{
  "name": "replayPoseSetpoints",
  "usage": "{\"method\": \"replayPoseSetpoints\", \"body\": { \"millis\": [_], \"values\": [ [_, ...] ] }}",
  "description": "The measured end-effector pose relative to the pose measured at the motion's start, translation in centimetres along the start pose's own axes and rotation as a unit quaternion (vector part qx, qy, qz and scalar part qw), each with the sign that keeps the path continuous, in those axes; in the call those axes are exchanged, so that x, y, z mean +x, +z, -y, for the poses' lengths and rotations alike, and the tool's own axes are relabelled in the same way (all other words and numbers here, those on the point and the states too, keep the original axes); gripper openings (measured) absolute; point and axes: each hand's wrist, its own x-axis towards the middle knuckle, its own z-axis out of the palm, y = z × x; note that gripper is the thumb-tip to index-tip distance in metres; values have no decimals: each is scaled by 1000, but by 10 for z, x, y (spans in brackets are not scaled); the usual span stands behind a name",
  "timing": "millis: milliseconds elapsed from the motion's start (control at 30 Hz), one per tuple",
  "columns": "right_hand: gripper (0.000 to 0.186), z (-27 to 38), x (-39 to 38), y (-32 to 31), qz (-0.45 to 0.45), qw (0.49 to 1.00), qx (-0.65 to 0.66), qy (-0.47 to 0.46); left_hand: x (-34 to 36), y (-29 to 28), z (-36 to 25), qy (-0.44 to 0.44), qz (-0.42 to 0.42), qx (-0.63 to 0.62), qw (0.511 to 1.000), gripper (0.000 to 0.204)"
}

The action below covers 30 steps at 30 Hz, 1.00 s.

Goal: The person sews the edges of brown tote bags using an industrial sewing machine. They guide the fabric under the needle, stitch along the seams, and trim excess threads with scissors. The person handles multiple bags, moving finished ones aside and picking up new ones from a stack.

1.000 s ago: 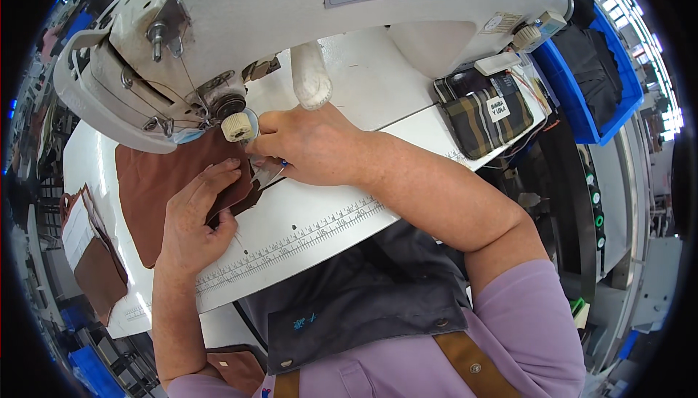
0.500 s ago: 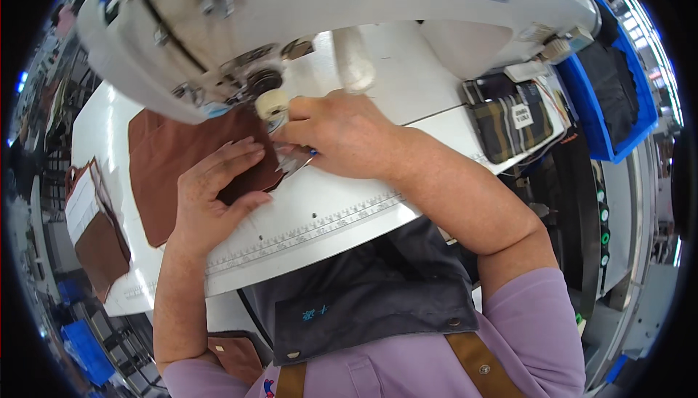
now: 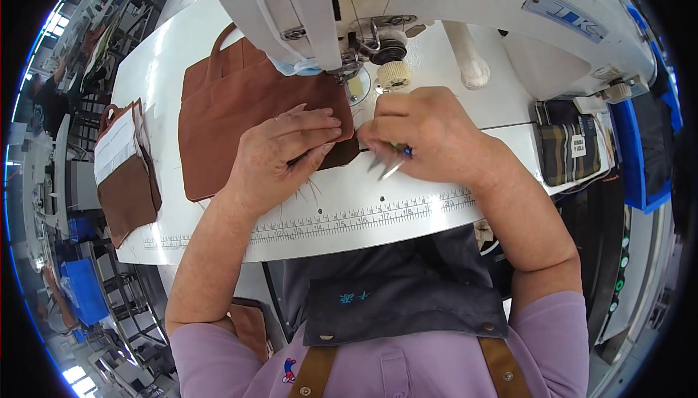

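A brown bag piece with a handle lies on the white sewing table beside the needle area of a sewing machine. My left hand grips the piece's lower right edge between fingers and thumb, with loose threads hanging below. Just right of it, my right hand is closed round small metal scissors with a blue part, blades pointing down and left. The exact contact between scissor tips and threads is hard to make out.
A stack of brown and white pieces lies at the table's left end. A checked pouch sits at the right, beside a blue bin holding dark material. A printed ruler runs along the front edge. Other workstations fill the far left.
The camera view has turned, so the machine appears farther right and more of the bag shows. My right hand with the scissors has drawn slightly down and away from the machine's knob.
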Motion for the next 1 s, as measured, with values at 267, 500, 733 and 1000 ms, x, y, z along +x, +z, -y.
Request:
{"method": "replayPoseSetpoints", "body": {
  "millis": [267,500,733,1000],
  "values": [
    [18,7,-1,0,30,999,-16,-2,5,0,-8,62,-10,39,997,26],
    [17,4,-1,-2,38,999,8,-9,4,2,-13,77,22,64,995,24],
    [17,3,0,-2,28,999,13,-10,3,-4,-17,-3,38,33,999,16],
    [20,2,2,5,-20,999,29,-27,5,0,-24,-50,12,15,999,17]
  ]
}}
